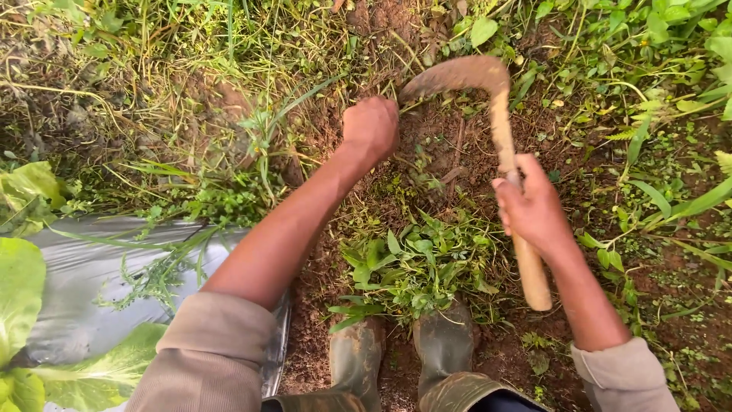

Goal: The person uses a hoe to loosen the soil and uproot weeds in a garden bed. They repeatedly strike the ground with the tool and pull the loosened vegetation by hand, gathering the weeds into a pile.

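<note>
Right hand [534, 210] gripped the soil-caked curved sickle with pale wooden handle [503, 145], blade over red-brown soil [457, 130]. Left hand [370, 126] was fisted around green weed stems [286, 122] beside the blade tip.

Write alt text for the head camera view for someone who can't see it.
A person crouches over bare soil, the right hand gripping a wooden-handled sickle, the left hand closed in a fist around weeds. Muddy boots show below, with grey plastic sheeting at left.
</note>
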